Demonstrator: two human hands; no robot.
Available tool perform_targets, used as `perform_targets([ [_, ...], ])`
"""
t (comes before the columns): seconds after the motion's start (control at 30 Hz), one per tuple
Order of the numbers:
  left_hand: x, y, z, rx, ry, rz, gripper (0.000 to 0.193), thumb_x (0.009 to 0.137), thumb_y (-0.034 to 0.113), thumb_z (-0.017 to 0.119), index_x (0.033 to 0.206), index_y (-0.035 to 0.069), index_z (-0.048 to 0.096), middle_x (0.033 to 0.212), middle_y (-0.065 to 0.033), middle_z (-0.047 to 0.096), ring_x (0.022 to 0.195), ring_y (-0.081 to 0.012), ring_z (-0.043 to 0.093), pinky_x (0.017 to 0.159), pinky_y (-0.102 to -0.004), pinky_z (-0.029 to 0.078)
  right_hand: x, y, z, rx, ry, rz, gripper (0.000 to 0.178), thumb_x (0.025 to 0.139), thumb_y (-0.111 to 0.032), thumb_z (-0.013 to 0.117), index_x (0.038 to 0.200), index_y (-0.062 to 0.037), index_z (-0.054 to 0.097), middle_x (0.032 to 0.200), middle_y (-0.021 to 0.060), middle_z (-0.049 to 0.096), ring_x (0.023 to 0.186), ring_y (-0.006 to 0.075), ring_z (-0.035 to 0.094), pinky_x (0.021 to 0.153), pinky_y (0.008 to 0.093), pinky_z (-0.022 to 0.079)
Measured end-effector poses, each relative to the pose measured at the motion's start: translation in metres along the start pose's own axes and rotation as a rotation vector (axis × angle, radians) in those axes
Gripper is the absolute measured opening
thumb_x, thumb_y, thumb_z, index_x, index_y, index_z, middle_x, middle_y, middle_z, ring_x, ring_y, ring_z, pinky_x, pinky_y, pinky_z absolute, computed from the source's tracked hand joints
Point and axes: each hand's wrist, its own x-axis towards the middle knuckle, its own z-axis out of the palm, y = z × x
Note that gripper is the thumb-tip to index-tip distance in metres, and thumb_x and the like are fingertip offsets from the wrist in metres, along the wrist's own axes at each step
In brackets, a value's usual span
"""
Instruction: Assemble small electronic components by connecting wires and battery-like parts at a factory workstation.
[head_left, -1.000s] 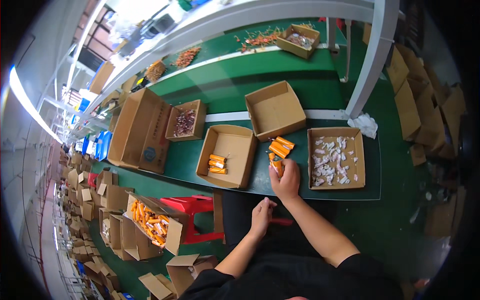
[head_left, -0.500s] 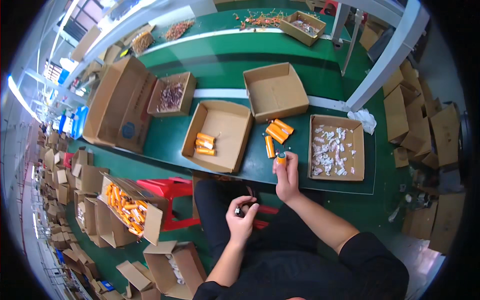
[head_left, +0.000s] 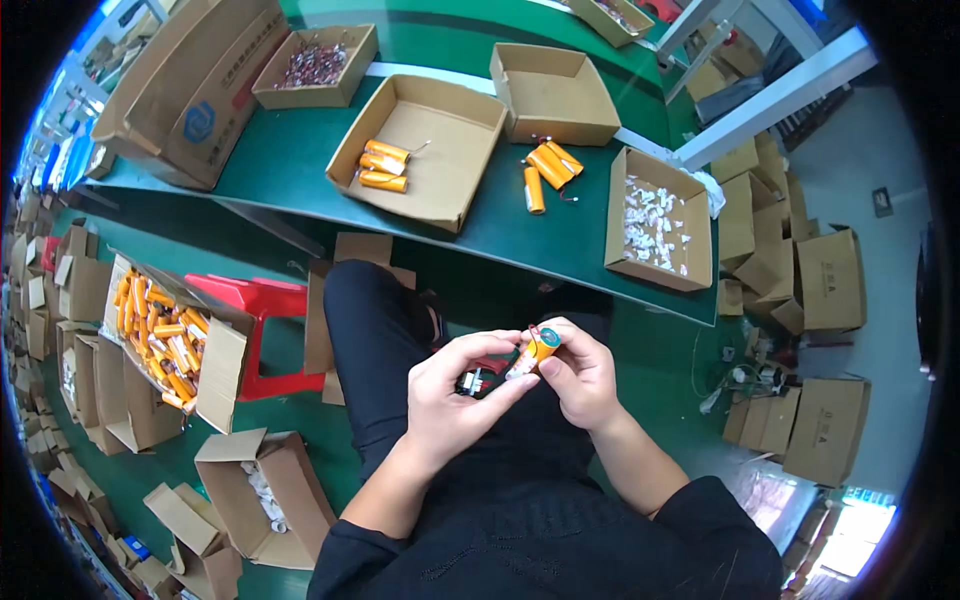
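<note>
In front of my lap, my right hand (head_left: 583,376) is closed on an orange cylindrical battery (head_left: 536,352) with a teal end facing up and a red wire by it. My left hand (head_left: 452,390) meets it from the other side, thumb and fingertips against the battery. Curled inside that same left hand is a small dark piece (head_left: 473,381) with a silvery white end; its kind I cannot make out. On the table ahead lie several orange batteries (head_left: 553,165) with short wires. More orange batteries (head_left: 384,163) rest in the shallow cardboard box (head_left: 436,120) to their left.
A shallow box (head_left: 659,271) of white paper scraps stands at the table's right edge. Behind are another shallow box (head_left: 556,128) and a box of small wired parts (head_left: 313,62). A red stool (head_left: 268,300) and a carton of orange batteries (head_left: 160,335) are at my left.
My right hand has drawn back from the table edge to my lap with the battery. My left hand has come up to meet it. The view has tilted down.
</note>
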Motion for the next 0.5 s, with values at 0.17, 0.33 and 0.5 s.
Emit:
perform_targets([
  [0.17,-0.022,-0.001,-0.027,0.054,-0.067,-0.044,0.028,0.078,-0.002,0.082,0.104,-0.001,0.071,0.100,-0.0107,0.076,0.080,-0.0175,0.071,0.073,-0.0261,0.057,-0.016,0.004,0.028,-0.160,0.013,-0.009,0.031,0.092,-0.004,0.069,0.121,0.0015,0.062,0.116,0.0134,0.061,0.101,0.0218,0.060,0.091,0.0308,0.048],
  [0.33,-0.032,-0.004,-0.042,0.124,-0.086,-0.061,0.026,0.080,0.000,0.081,0.105,-0.001,0.072,0.097,-0.0100,0.077,0.077,-0.0176,0.071,0.070,-0.0256,0.056,-0.014,0.006,0.039,-0.394,-0.013,-0.045,0.030,0.085,-0.002,0.075,0.115,0.0018,0.067,0.111,0.0129,0.064,0.096,0.0212,0.062,0.086,0.0298,0.050],
  [0.5,-0.035,-0.004,-0.046,0.152,-0.096,-0.047,0.026,0.080,0.000,0.081,0.105,-0.001,0.072,0.095,-0.0099,0.077,0.075,-0.0179,0.071,0.069,-0.0250,0.056,-0.011,0.008,0.043,-0.510,-0.023,-0.088,0.030,0.081,-0.001,0.080,0.109,-0.0003,0.072,0.105,0.0111,0.068,0.087,0.0181,0.061,0.077,0.0269,0.049],
])
